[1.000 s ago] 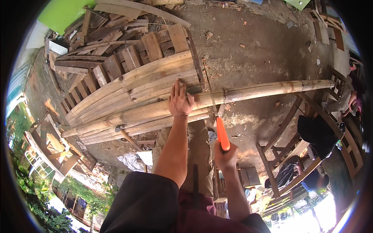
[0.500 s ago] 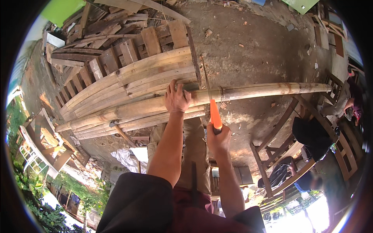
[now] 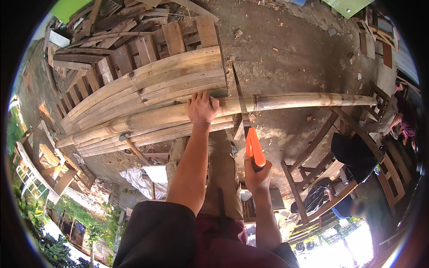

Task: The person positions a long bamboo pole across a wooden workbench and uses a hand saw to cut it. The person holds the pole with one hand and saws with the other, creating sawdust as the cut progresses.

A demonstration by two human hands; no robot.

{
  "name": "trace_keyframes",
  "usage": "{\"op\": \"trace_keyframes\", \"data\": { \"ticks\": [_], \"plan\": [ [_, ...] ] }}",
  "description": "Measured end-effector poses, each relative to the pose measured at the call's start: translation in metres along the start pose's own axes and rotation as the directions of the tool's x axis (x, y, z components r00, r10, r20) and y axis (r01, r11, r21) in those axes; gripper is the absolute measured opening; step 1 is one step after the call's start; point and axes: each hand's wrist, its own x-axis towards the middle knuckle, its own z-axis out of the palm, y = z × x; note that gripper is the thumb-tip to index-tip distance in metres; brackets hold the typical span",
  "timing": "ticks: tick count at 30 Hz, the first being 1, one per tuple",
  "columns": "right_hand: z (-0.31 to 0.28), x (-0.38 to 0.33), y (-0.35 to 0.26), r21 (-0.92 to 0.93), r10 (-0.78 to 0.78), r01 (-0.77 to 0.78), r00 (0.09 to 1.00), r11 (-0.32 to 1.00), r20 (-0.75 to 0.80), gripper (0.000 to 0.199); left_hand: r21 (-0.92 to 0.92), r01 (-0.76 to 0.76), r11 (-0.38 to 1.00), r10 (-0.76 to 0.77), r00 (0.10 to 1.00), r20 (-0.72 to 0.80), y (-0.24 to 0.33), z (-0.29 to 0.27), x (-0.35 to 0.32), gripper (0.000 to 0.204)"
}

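Scrap wood (image 3: 105, 35) upper left; plants (image 3: 60, 250) lower left; black item (image 3: 353, 152), perhaps cloth, right.

a rough outdoor workshop: dirt ground (image 3: 295, 58), heaped boards (image 3: 80, 58), greenery (image 3: 58, 250), a handsaw (image 3: 252, 140) across a bamboo pole (image 3: 161, 117)

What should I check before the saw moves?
1. Left hand on the bamboo pole: ok, it rests on top.
2. Right hand around the orange saw handle: ok.
3. Saw blade across the pole: ok.
4. Blade apart from the left hand's fingers: ok, there's a gap.
5. Pole unable to roll: cannot tell.
6. Cut depth: cannot tell from above.
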Motion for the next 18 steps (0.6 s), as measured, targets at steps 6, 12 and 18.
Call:
{"op": "trace_keyframes", "data": {
  "ticks": [6,12,18],
  "plan": [
    [-0.045,-0.121,0.057,-0.1,-0.173,0.172,0.985,0.98,0.002,0.011,-0.02,-0.011,1.0,0.01,0.997,-0.081,0.002,0.001,-0.014,0.024],
    [0.011,0.024,0.017,-0.013,-0.074,0.073,0.996,0.997,-0.047,0.026,-0.03,0.013,0.999,-0.015,0.999,-0.05,0.003,-0.007,0.002,0.022],
    [0.064,0.074,0.046,0.032,-0.364,0.367,0.929,0.93,-0.059,0.014,-0.007,-0.012,1.0,0.011,0.996,-0.088,0.001,-0.004,-0.003,0.022]
  ]
}}
